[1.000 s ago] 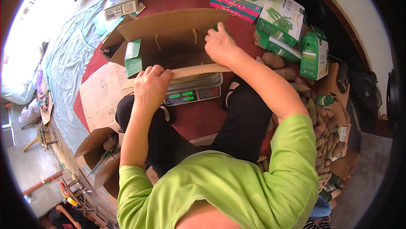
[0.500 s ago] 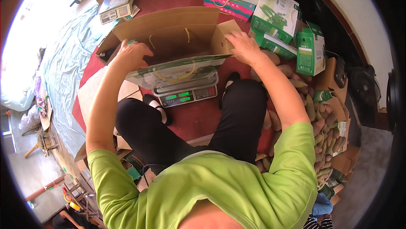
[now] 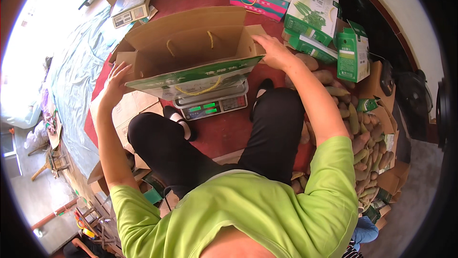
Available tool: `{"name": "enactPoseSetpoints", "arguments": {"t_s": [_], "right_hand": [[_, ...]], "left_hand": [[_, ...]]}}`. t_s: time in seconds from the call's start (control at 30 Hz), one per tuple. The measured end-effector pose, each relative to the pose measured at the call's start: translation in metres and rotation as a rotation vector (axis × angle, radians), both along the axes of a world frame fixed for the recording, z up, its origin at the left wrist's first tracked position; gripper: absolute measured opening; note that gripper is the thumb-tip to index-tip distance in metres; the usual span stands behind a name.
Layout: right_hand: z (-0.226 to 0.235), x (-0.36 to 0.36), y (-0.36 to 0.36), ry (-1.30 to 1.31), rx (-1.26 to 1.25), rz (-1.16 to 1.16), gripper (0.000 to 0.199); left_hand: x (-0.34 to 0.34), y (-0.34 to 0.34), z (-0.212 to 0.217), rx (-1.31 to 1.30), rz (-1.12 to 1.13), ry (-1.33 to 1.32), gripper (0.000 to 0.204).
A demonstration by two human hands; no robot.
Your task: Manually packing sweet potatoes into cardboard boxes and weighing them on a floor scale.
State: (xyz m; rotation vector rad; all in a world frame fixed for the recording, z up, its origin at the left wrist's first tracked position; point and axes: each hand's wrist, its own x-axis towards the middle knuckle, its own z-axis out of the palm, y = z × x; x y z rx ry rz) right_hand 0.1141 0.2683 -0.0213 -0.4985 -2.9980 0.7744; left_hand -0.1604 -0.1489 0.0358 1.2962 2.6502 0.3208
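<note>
A cardboard carton (image 3: 188,53) with its top open stands on a digital scale (image 3: 210,108) in front of me. Its inside is bare brown board with yellow rope handles (image 3: 210,40); the green and white printed side faces me. My left hand (image 3: 116,82) rests against the outside of the left end flap (image 3: 127,63), fingers stretched and apart. At the other end, my right hand (image 3: 274,52) lies against the right flap (image 3: 249,43), fingers extended along its edge. Both hands press the carton's ends from outside. The scale's pan is mostly hidden beneath the carton.
Sweet-potato-like roots (image 3: 365,153) are heaped at my right. Printed green and white cartons (image 3: 312,10) stand at the back right. Another scale (image 3: 132,5) sits at the back left. Blue plastic sheeting (image 3: 74,86) spreads at left, beside flattened cardboard (image 3: 133,110). A fan (image 3: 414,96) stands far right.
My left hand has moved left and down from the carton's near left corner to outside its left flap, which now stands up. The near side has tilted, showing its green top. My right hand barely moved.
</note>
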Motion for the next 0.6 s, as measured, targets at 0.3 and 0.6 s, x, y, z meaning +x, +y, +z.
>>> {"name": "enactPoseSetpoints", "arguments": {"t_s": [0.3,0.6], "right_hand": [[-0.008,-0.001,-0.006,0.077,-0.170,-0.034,0.062],[-0.013,0.010,0.004,0.230,-0.157,-0.039,0.049]], "left_hand": [[0.012,-0.008,-0.061,0.450,0.117,0.074,0.049],[0.041,0.014,0.014,0.390,0.239,0.241,0.029]]}}
